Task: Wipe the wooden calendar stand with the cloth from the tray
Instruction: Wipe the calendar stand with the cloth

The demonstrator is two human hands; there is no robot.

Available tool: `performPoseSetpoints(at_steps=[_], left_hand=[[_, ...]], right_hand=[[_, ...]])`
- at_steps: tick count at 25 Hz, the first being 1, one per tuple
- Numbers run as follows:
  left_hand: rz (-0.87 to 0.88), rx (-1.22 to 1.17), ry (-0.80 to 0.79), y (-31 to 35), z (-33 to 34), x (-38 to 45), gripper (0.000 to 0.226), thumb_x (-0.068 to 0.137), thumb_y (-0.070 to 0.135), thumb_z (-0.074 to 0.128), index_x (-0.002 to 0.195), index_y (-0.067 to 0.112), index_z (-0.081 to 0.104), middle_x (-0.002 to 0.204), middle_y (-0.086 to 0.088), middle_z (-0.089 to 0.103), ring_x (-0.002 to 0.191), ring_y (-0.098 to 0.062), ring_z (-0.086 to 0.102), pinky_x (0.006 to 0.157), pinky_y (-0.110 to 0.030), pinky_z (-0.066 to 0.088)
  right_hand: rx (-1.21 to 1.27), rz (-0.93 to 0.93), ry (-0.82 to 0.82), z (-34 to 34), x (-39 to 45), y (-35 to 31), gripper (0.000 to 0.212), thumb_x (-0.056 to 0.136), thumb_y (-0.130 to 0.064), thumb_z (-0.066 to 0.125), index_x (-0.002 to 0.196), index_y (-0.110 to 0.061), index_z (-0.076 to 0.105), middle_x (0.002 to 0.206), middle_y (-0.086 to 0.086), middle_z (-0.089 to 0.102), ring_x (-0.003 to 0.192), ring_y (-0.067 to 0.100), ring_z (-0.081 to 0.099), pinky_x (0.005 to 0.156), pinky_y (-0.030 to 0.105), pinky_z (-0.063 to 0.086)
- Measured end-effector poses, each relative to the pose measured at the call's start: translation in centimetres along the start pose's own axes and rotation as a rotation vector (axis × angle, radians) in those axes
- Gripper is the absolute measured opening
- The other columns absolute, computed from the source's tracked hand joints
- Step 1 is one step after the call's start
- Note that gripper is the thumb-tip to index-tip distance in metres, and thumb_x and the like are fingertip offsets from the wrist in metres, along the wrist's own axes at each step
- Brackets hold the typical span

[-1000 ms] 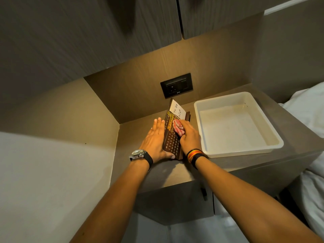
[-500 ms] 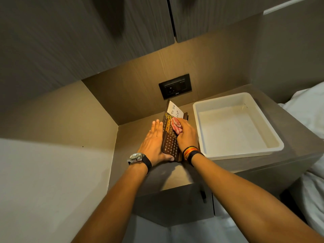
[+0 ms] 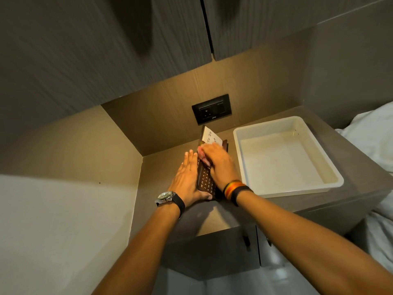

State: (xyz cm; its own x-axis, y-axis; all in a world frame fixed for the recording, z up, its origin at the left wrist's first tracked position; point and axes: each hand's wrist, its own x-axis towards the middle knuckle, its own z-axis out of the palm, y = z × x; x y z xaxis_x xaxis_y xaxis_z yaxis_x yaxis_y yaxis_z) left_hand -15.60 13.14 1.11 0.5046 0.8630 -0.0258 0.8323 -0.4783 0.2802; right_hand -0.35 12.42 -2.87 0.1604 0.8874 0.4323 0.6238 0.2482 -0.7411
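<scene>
The dark wooden calendar stand [image 3: 205, 181] stands on the grey counter, its number grid facing me and a white "To Do" note at its top. My left hand [image 3: 187, 179] lies flat against the stand's left side, thumb hooked around the lower corner. My right hand [image 3: 220, 162] presses a pink cloth [image 3: 202, 155] onto the stand's upper face; most of the cloth is hidden under my fingers. The white tray [image 3: 287, 189] sits just right of the stand with nothing visible in it.
A black wall socket [image 3: 211, 109] is on the back panel above the stand. Cabinet doors [image 3: 148, 39] hang overhead. A side wall closes the niche on the left. White bedding [image 3: 374, 133] lies to the right of the counter.
My right hand has slid the cloth up the calendar face, from the middle toward the note at the top. My left hand has stayed against the stand's side.
</scene>
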Motion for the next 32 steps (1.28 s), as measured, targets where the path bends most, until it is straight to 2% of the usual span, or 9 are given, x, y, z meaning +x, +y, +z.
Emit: performPoseSetpoints(at_steps=[2, 4, 6, 9, 12, 16, 20, 26, 32], left_hand=[[-0.006, -0.020, 0.009, 0.0, 0.0, -0.1, 0.151, 0.060, 0.051, 0.094, 0.163, 0.013, -0.010, 0.173, -0.012, -0.011, 0.158, -0.025, -0.014, 0.130, -0.046, 0.005], [0.007, 0.002, 0.004, 0.3, -0.1, 0.3, 0.152, 0.060, 0.051, 0.094, 0.163, 0.012, -0.010, 0.173, -0.012, -0.011, 0.158, -0.025, -0.014, 0.130, -0.045, 0.004], [0.015, 0.017, 0.001, 0.4, 0.0, 0.5, 0.152, 0.059, 0.052, 0.094, 0.162, 0.011, -0.011, 0.172, -0.012, -0.012, 0.158, -0.025, -0.014, 0.130, -0.044, 0.002], [0.004, -0.023, 0.000, 0.3, 0.2, 0.4, 0.147, 0.064, 0.052, 0.092, 0.163, 0.010, -0.009, 0.172, -0.013, -0.012, 0.158, -0.026, -0.014, 0.130, -0.048, 0.006], [-0.002, -0.016, 0.003, 0.2, 0.3, 0.4, 0.147, 0.064, 0.048, 0.093, 0.162, 0.007, -0.009, 0.172, -0.013, -0.014, 0.158, -0.025, -0.016, 0.130, -0.047, 0.003], [0.004, -0.017, -0.025, 0.6, 0.3, 0.9, 0.150, 0.063, 0.046, 0.094, 0.162, 0.006, -0.011, 0.171, -0.014, -0.017, 0.157, -0.027, -0.018, 0.129, -0.044, -0.001], [-0.003, -0.055, -0.047, 0.0, 0.4, 0.8, 0.145, 0.068, 0.043, 0.093, 0.161, 0.006, -0.012, 0.170, -0.015, -0.019, 0.156, -0.029, -0.021, 0.129, -0.052, -0.001], [-0.023, -0.057, -0.062, 0.7, 0.4, 1.4, 0.144, 0.068, 0.034, 0.094, 0.161, 0.006, -0.013, 0.170, -0.015, -0.021, 0.155, -0.030, -0.024, 0.128, -0.051, -0.006], [0.001, -0.088, -0.024, 0.2, 0.1, 1.2, 0.125, 0.082, 0.040, 0.083, 0.163, 0.009, -0.009, 0.171, -0.015, -0.017, 0.156, -0.028, -0.021, 0.128, -0.051, -0.006]], right_hand=[[-0.037, -0.066, -0.040, 0.3, -1.6, 0.4, 0.051, 0.093, -0.013, 0.056, 0.143, -0.025, 0.053, 0.146, 0.001, 0.055, 0.143, 0.021, 0.042, 0.120, 0.043, 0.034], [-0.041, -0.001, -0.002, 0.0, 0.6, 1.2, 0.048, 0.094, -0.016, 0.054, 0.141, -0.026, 0.054, 0.145, 0.000, 0.057, 0.143, 0.022, 0.043, 0.116, 0.048, 0.039], [-0.040, 0.090, 0.031, -0.1, 1.3, 0.8, 0.050, 0.095, -0.013, 0.055, 0.143, -0.028, 0.052, 0.149, 0.000, 0.054, 0.146, 0.022, 0.039, 0.119, 0.048, 0.034], [0.066, 0.086, 0.006, 1.0, -4.1, -1.0, 0.069, 0.094, -0.004, 0.056, 0.155, -0.029, 0.036, 0.163, -0.003, 0.034, 0.155, 0.016, 0.020, 0.124, 0.035, 0.018], [0.051, -0.015, -0.055, 1.1, -7.6, 0.4, 0.082, 0.091, -0.002, 0.060, 0.159, -0.029, 0.024, 0.167, -0.005, 0.024, 0.156, 0.012, 0.011, 0.126, 0.037, 0.015], [0.121, 0.162, -0.040, 0.3, -5.6, 0.3, 0.079, 0.090, 0.002, 0.057, 0.158, -0.029, 0.029, 0.166, -0.003, 0.028, 0.156, 0.015, 0.014, 0.126, 0.045, 0.019], [0.120, 0.049, -0.065, 0.8, -10.0, -1.3, 0.078, 0.091, 0.006, 0.055, 0.157, -0.029, 0.032, 0.164, -0.009, 0.031, 0.155, 0.008, 0.016, 0.126, 0.032, 0.015], [0.214, 0.225, 0.011, 0.7, -6.5, -2.0, 0.074, 0.089, 0.008, 0.057, 0.153, -0.028, 0.041, 0.160, -0.004, 0.040, 0.153, 0.014, 0.026, 0.125, 0.040, 0.023], [0.289, 0.217, -0.097, -1.0, -9.5, -2.6, 0.070, 0.091, 0.007, 0.056, 0.148, -0.033, 0.049, 0.154, -0.007, 0.048, 0.148, 0.007, 0.033, 0.123, 0.034, 0.025]])
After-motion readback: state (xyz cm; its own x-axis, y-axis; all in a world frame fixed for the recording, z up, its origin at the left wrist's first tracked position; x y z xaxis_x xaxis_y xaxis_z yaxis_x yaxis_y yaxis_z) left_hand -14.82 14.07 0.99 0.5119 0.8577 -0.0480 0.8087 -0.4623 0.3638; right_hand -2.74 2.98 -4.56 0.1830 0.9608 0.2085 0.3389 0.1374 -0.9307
